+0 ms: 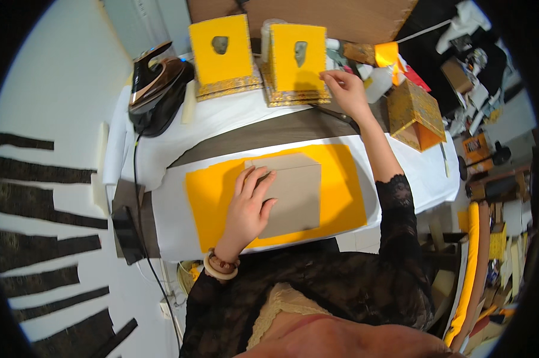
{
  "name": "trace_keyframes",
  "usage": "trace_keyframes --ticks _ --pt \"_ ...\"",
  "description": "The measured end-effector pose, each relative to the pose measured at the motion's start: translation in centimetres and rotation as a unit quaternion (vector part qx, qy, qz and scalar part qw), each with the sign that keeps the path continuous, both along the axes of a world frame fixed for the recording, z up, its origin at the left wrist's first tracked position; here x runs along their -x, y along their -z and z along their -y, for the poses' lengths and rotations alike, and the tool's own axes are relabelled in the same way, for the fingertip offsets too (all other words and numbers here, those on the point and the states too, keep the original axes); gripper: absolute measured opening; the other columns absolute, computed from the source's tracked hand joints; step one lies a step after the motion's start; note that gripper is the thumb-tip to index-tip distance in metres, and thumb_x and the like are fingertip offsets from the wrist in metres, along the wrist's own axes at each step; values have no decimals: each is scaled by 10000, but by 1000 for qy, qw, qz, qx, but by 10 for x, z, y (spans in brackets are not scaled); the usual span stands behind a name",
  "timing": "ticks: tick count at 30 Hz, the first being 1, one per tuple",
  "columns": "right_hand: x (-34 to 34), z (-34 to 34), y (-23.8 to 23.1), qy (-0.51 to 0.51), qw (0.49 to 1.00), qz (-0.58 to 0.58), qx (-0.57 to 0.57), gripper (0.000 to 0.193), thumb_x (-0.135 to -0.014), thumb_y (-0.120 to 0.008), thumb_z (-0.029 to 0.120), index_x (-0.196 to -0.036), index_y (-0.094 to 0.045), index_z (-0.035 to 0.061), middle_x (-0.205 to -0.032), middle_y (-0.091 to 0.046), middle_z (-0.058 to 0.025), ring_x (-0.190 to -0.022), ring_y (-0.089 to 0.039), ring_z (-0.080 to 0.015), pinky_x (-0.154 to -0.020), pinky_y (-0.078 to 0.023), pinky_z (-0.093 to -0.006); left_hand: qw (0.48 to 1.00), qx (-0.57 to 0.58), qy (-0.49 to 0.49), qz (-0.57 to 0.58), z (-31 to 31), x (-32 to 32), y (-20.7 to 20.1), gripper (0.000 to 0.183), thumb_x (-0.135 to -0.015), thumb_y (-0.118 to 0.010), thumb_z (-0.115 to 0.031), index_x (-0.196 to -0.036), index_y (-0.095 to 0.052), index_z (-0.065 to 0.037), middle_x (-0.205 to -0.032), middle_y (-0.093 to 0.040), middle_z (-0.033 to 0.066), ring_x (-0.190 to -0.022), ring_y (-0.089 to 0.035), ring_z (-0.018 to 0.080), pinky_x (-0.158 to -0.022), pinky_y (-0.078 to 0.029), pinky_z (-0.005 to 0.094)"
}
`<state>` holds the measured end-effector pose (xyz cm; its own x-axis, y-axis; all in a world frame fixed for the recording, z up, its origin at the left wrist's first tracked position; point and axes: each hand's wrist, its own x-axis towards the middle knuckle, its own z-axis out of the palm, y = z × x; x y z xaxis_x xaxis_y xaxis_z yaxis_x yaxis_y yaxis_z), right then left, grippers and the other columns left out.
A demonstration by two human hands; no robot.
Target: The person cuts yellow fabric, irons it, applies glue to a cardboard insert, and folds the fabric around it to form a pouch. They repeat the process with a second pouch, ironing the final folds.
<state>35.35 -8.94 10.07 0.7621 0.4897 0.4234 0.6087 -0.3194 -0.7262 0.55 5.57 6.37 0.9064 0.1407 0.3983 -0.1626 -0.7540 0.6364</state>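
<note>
My left hand (pixel 251 206) lies with fingers stretched on a grey board (pixel 296 200), over its left side. Beneath the board is a larger yellow sheet (pixel 347 191), spread on white covering. My right hand (pixel 347 94) reaches to the far side, thumb and fingers pinched together at the right edge of a yellow-faced stand (pixel 284 62) with a patterned gold base. Whether the fingertips touch that edge or pinch something small cannot be made out. Below that hand lies a pair of scissors (pixel 336 114), partly hidden by the wrist.
A similar yellow-faced stand (pixel 225 65) is at the far left, beside a black iron (pixel 156 89) whose cord hangs down the left. An open gold-patterned box (pixel 415 116) sits at the right. Dark strips (pixel 40 172) lie on the white surface at left.
</note>
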Motion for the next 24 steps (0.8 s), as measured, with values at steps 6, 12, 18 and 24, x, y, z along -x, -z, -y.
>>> trace_keyframes --ticks 6,12,18,24 --pt "-5 -22 17 -25 999 -2 32 421 -912 -739 321 -1213 -698 29 -1128 -725 -143 -982 -706 -225 -847 -557 -338 1000 8 5 -11 0 1 0 520 -846 -735 -106 -1343 -593 -49 -1399 -529 142 -1333 -445 397 -1102 -408 463" --pt "-48 -80 15 264 953 101 105 1352 -621 -857 688 -1586 -179 27 -1567 -266 -305 -1451 -318 -444 -1134 -376 -501 1000 -1 1 8 1 -3 6 532 -830 -749 -110 -1334 -596 -39 -1380 -538 150 -1305 -462 403 -1096 -409 470" --pt "-99 -59 66 168 962 -199 -78 1239 -701 -792 713 -1539 -294 -52 -1422 -512 -278 -1315 -535 -337 -1076 -436 -407 998 -13 -42 34 0 -5 -9 550 -832 -768 -110 -1347 -593 -35 -1416 -533 167 -1326 -480 367 -1118 -393 447" --pt "-93 -27 69 142 953 -268 21 1068 -784 -724 713 -1474 -445 -53 -1393 -580 -225 -1277 -578 -296 -1056 -445 -390 925 371 1 -80 -93 -116 -5 502 -963 -699 -221 -1376 -534 13 -1405 -557 131 -1278 -546 255 -1109 -407 375"
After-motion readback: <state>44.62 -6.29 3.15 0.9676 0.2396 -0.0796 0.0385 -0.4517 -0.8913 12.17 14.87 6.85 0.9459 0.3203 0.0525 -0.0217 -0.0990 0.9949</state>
